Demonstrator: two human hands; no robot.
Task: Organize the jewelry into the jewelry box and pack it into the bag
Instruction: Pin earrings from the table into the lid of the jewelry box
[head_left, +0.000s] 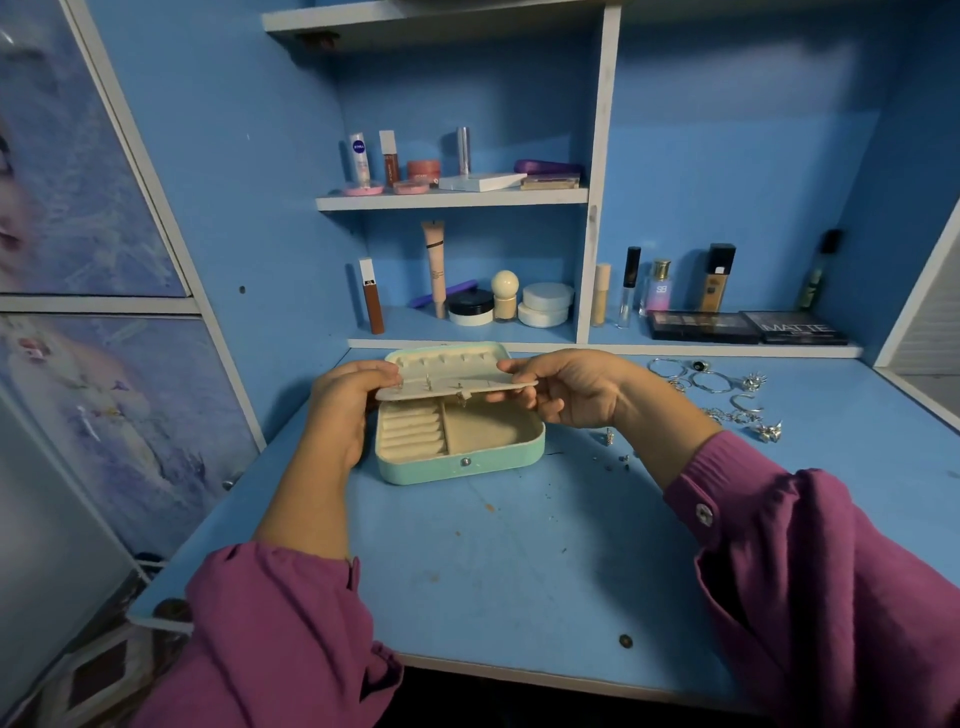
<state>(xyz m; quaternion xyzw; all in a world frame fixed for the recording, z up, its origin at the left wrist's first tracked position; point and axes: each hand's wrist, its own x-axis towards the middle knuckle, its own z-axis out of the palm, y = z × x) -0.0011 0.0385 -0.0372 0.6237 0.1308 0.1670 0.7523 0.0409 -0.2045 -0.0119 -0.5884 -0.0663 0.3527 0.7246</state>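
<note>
The insert (457, 385) hides the box's (460, 460) rear compartments. Small bits on the table (519, 561) near the right wrist are too small to identify. Both sleeves (831, 587) are cut off by the bottom edge.

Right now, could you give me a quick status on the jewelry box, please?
Both hands, left and right, hold the cream insert panel. Mint jewelry box open, compartments bare. Silver jewelry loose on desk.

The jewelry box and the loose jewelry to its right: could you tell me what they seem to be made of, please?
The jewelry box looks like mint faux leather or plastic with a smooth matte shell and a small metal snap; its cream lining looks soft, perhaps velvet. The flap that both hands hold looks the same cream material. The loose jewelry looks like silver-toned metal, since it glints.
</note>
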